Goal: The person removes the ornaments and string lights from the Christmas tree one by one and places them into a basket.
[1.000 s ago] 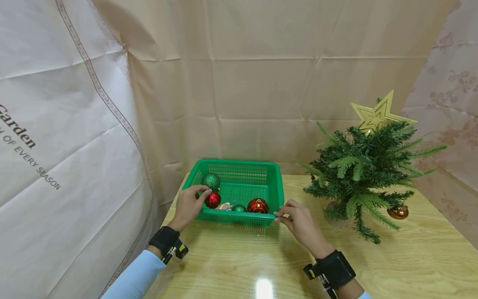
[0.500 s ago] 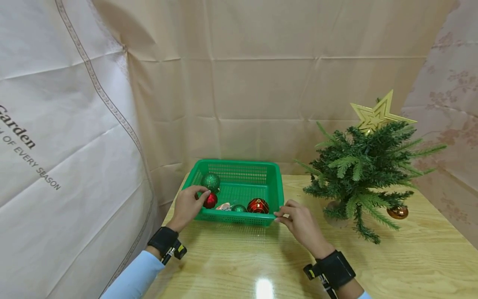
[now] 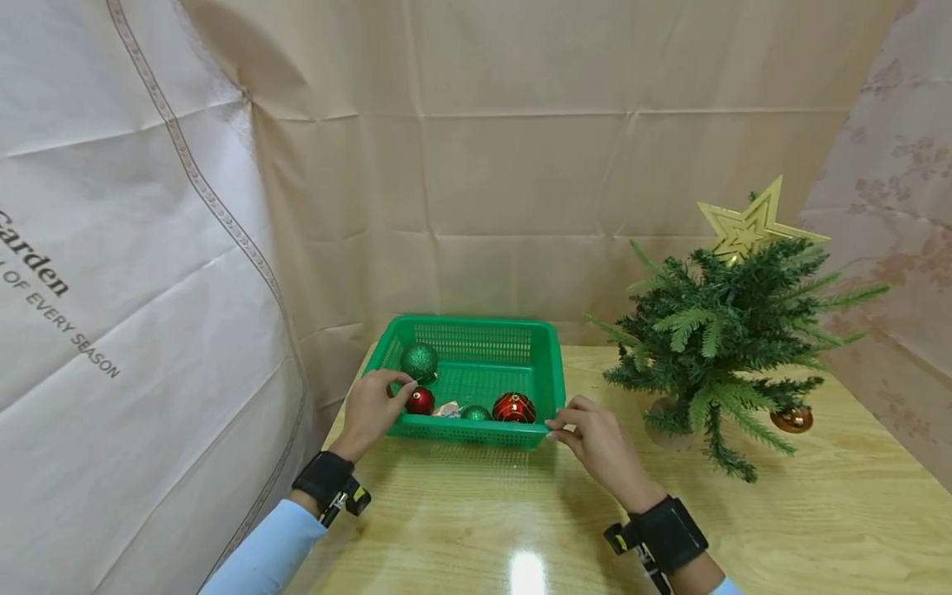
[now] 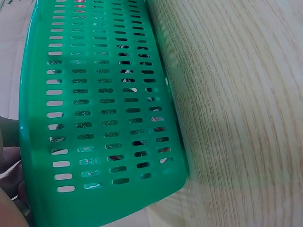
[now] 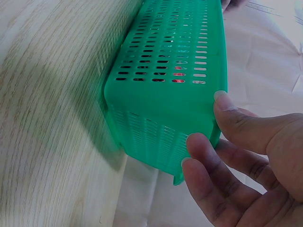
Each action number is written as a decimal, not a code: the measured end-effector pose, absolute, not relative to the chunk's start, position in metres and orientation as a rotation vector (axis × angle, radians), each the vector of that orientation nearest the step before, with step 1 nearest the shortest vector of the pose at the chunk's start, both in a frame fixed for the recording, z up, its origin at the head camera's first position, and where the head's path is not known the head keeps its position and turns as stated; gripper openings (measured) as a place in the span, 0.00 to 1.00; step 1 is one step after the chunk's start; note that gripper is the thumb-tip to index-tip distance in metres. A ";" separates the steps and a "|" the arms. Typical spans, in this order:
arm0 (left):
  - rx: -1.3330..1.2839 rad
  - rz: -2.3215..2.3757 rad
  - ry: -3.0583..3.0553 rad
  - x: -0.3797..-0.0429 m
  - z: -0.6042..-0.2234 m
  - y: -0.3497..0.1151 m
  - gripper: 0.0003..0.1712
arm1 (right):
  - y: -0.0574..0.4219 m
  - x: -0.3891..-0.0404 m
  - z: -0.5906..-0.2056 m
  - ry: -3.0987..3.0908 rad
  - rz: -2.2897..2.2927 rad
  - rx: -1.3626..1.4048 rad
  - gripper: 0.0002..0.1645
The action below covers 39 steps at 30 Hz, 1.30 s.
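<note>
The green plastic basket (image 3: 476,430) stands on the table with Christmas balls inside. My left hand (image 3: 372,409) reaches over its front left corner, thumb and forefinger pinched together just above a small red Christmas ball (image 3: 420,402); the ball's hanging loop is too small to make out. Behind that ball lies a glittery green ball (image 3: 420,362). My right hand (image 3: 598,446) pinches the basket's front right corner; in the right wrist view the thumb (image 5: 232,113) lies on the rim, fingers beneath. The left wrist view shows mostly the basket's slotted wall (image 4: 104,109), the hand partly hidden behind it.
Along the basket's front lie a smaller green ball (image 3: 474,412), a pale pinkish piece (image 3: 447,410) and a striped red ball (image 3: 513,408). To the right stands a small Christmas tree (image 3: 721,339) with a gold star (image 3: 747,231) and a copper ball (image 3: 792,419). Cloth hangs behind.
The small red ball has come down slightly toward the basket's front left, and my left hand has shifted a little left. My right hand stays at its corner.
</note>
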<state>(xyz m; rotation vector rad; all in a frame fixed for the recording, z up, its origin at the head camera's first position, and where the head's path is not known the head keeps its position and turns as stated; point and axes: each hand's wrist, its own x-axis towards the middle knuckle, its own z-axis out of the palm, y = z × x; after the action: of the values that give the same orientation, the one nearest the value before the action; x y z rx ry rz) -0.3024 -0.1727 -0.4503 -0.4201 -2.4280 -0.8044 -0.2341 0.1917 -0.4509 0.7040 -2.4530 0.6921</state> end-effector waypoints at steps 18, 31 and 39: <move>-0.501 -0.817 -2.320 -0.300 -0.447 -0.154 0.05 | 0.213 -0.205 -0.426 -2.724 0.979 0.768 0.18; -1.064 -1.011 -2.149 -0.273 -0.428 -0.022 0.05 | 0.321 -0.118 -0.322 -2.498 1.302 0.565 0.17; -1.327 -0.950 -2.195 -0.259 -0.421 0.064 0.15 | 0.428 -0.142 -0.352 -1.994 1.403 0.009 0.21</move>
<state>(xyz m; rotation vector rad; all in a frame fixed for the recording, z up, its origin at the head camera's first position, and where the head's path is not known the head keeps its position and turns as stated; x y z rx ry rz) -0.2588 0.0641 -0.4212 -1.3270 -2.1949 -0.9504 -0.1420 0.4282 -0.3521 0.0085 -1.9938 1.4033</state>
